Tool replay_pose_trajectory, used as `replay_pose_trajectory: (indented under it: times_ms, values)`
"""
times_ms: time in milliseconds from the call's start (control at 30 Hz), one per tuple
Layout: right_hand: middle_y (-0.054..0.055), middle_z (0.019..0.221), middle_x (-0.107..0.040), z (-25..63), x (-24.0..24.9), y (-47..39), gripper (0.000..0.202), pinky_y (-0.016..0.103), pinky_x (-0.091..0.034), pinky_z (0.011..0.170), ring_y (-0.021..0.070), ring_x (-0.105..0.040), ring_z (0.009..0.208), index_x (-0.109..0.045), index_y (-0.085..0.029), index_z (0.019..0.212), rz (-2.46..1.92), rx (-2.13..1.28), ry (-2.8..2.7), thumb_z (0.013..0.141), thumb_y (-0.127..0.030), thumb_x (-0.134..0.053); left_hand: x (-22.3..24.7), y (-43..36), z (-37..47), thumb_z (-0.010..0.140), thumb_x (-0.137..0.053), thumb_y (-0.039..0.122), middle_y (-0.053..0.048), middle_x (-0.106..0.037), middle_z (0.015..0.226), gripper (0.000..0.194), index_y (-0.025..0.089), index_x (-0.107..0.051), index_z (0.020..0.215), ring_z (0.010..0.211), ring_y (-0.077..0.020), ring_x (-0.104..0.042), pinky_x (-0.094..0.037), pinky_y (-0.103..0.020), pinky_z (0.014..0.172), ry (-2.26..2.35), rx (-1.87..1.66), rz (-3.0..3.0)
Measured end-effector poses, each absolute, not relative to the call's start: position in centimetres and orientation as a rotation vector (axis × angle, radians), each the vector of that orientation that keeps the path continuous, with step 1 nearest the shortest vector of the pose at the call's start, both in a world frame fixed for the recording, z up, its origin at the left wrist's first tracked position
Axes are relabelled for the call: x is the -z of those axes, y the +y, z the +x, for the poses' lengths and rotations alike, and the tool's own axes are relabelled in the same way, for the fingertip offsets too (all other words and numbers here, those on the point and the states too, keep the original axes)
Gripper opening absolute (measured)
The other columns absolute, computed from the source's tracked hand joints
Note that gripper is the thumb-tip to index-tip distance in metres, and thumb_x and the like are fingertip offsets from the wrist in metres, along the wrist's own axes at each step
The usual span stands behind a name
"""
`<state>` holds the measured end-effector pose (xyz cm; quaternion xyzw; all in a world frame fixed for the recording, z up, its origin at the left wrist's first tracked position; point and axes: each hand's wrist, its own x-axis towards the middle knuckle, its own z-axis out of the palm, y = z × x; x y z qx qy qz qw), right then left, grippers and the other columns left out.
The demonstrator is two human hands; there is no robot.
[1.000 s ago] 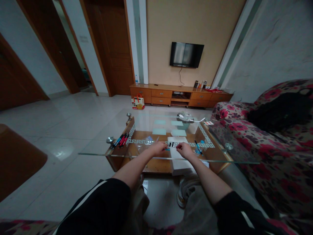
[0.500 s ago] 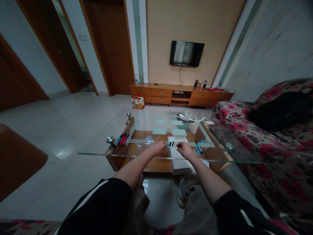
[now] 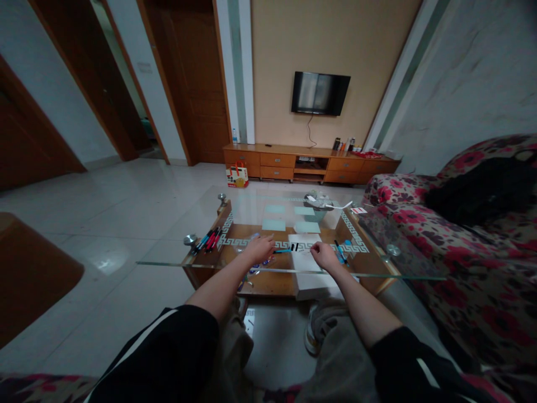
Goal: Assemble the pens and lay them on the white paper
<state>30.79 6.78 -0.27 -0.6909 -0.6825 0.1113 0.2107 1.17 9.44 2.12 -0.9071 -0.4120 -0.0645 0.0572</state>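
Observation:
My left hand [image 3: 260, 249] is palm down low over the glass table, fingers stretched out, beside a blue pen barrel [image 3: 283, 251]. Under and around it lies crinkled clear plastic packaging [image 3: 254, 270] with blue print. Two short black pieces, like pen caps [image 3: 294, 247], sit between the hands. My right hand [image 3: 325, 256] has its thumb and finger pinched together over the white box area; a thin pale thing shows by the fingertips, too small to name. A blue and black pen [image 3: 340, 252] lies to its right.
Several black, blue and red pens [image 3: 207, 240] lie at the left of the glass table [image 3: 168, 254]. A white box [image 3: 310, 285] is on the shelf below the glass. A basket [image 3: 316, 207] holds plastic at the far side; a card [image 3: 358, 210] lies near the right edge.
My left hand has moved left, away from the black pieces, and its fingers have loosened from the blue barrel. My right hand has shifted slightly right. More blue-printed packaging shows under my left hand.

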Motion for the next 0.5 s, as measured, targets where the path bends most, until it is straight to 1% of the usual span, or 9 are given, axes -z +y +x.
replay_pose_trajectory:
  times_ms: [133,300,500]
  values:
    - [0.009,0.089,-0.075,30.8,0.2,6.7,0.014,0.024,-0.044,0.073,0.0190,-0.068,0.082,-0.074,-0.016,0.088,-1.929,-0.309,-1.907,0.085,-0.017,-0.061,-1.6,9.8,-0.6,0.097,-0.048,0.031,-0.011,-0.064,0.115,0.023,0.020,-0.065,0.106,0.108,-0.0259,-0.061,-0.048,-0.038,0.091,-1.364,0.184,-2.722]
    - [0.008,0.088,-0.075,29.8,-0.2,6.5,0.013,0.022,-0.045,0.073,0.0177,-0.068,0.082,-0.075,-0.016,0.089,-1.871,-0.345,-1.982,0.084,-0.018,-0.063,-1.6,10.0,-1.1,0.096,-0.047,0.028,-0.011,-0.063,0.111,0.021,0.020,-0.066,0.103,0.105,-0.0242,-0.061,-0.048,-0.035,0.090,-1.371,0.196,-2.781]
    - [0.007,0.089,-0.075,29.2,-0.2,6.3,0.011,0.022,-0.045,0.075,0.0178,-0.067,0.084,-0.075,-0.016,0.088,-1.825,-0.360,-2.040,0.082,-0.018,-0.066,-2.1,9.6,0.4,0.098,-0.043,0.028,-0.010,-0.062,0.108,0.025,0.020,-0.066,0.099,0.100,-0.0228,-0.060,-0.049,-0.034,0.088,-1.253,0.203,-2.873]
